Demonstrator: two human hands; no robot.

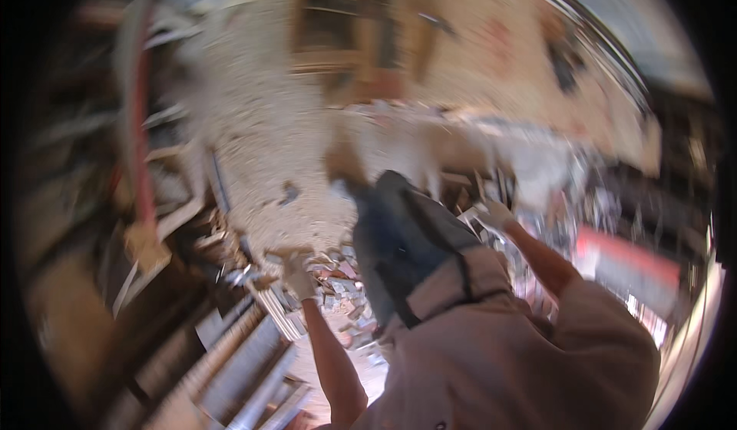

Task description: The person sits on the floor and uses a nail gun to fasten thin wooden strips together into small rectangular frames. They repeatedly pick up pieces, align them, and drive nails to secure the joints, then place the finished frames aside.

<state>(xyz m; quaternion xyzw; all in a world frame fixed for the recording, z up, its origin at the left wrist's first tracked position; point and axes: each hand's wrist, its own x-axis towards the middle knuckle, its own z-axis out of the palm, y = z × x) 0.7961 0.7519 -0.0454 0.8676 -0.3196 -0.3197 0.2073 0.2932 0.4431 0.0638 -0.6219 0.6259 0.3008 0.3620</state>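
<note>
My left hand [298, 278], in a pale glove, hangs low beside a stack of thin light slats [275, 311]. Motion smears its fingers, so I cannot tell whether it touches the slats or holds anything. On the other side of my body, my right hand [494, 215], gloved too, is stretched out next to my thigh. A small pale edge [470, 216] shows at its fingertips, too blurred to name. Dark trousers and a dark apron or cover [418, 230] lie between the two hands.
Scrap pieces [345, 288] litter the ground by my legs. Long boards [238, 368] are piled at the lower left, near a red upright post [142, 130]. A red and grey box-like thing [629, 269] stands at right. A wooden frame [330, 27] is ahead on sandy ground [261, 100].
</note>
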